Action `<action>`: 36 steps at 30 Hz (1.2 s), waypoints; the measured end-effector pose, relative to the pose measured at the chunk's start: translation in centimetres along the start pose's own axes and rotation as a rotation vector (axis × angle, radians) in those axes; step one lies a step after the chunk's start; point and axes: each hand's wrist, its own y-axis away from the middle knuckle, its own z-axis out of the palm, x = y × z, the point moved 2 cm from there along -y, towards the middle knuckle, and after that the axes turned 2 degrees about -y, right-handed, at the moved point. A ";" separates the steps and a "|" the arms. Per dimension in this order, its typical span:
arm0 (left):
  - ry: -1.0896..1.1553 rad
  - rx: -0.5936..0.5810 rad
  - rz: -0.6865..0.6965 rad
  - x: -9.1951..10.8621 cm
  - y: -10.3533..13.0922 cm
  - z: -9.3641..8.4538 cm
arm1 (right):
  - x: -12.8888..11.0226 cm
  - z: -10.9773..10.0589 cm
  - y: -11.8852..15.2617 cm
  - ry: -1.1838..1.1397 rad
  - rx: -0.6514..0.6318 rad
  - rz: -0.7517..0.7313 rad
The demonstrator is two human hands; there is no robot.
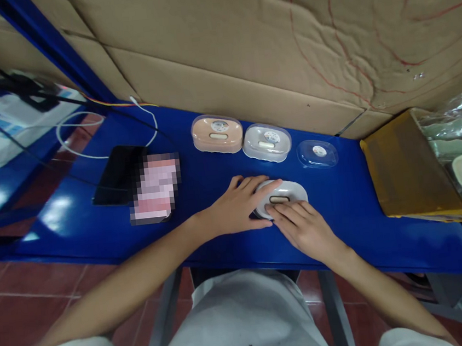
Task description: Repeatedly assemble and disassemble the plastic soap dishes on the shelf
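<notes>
A pale grey-white oval box (294,189) with a small oblong piece on its top lies on the blue table (216,185). My left hand (240,205) grips its left side, thumb and fingers spread around the edge. The fingers of my right hand (302,226) press together on the front of its top, beside the oblong piece. Behind it stand an orange box (204,137) and a white box (253,146), both under clear covers with round labels. A separate clear cover (307,156) with a round label lies to their right.
At the left of the table lie a black phone or tablet (118,174) and a device with a blurred-out screen (156,189). White and black cables run behind them. On the right stands an open cardboard box (417,175) holding wrapped pale items. A cardboard sheet (221,47) rises behind.
</notes>
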 end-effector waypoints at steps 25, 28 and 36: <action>0.147 0.009 -0.173 -1.8 0.0 -1.5 | 16.1 -0.7 3.6 -0.243 0.045 0.485; 0.176 0.002 -0.192 -1.9 -0.1 -1.6 | 15.1 -1.5 3.0 -0.339 0.122 0.449; 0.360 0.061 -0.184 -1.5 -0.2 -0.3 | 9.0 -1.3 0.6 -0.458 -0.021 0.249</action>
